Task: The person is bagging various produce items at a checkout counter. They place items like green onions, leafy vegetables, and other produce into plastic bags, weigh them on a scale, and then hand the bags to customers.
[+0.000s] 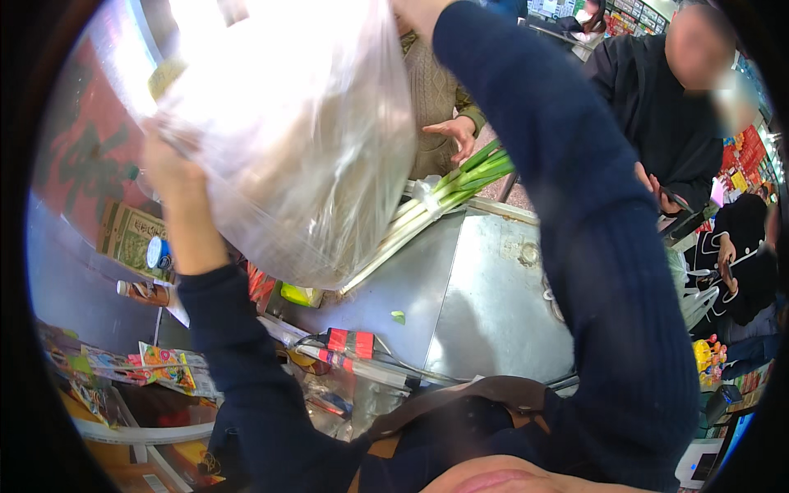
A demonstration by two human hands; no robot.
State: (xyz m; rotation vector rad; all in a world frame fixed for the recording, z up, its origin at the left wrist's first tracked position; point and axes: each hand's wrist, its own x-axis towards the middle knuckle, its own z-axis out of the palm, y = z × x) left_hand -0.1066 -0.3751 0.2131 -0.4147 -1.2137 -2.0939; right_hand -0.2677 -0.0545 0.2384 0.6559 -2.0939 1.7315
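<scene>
A large clear plastic bag (320,154), its contents washed out by glare, hangs raised in front of me. At its left edge my left hand (169,160) grips the plastic, the fingers blurred. My right hand (422,15) is at the top edge of the view beyond the navy sleeve; its fingers are cut off, so its hold cannot be told. Behind and right of the bag, a bundle of long green onions (431,200), tied with a whitish band, lies slanting over the metal counter (394,296). A small green leaf piece (398,317) rests on the counter.
Across the counter, a person in a knitted top has a hand (459,132) near the onion tops. Another person in black (653,117) stands at right. A brown bottle (143,293), a blue-labelled tub (159,253) and snack packets (166,366) are at left; a red-and-black box (350,342) sits nearer me.
</scene>
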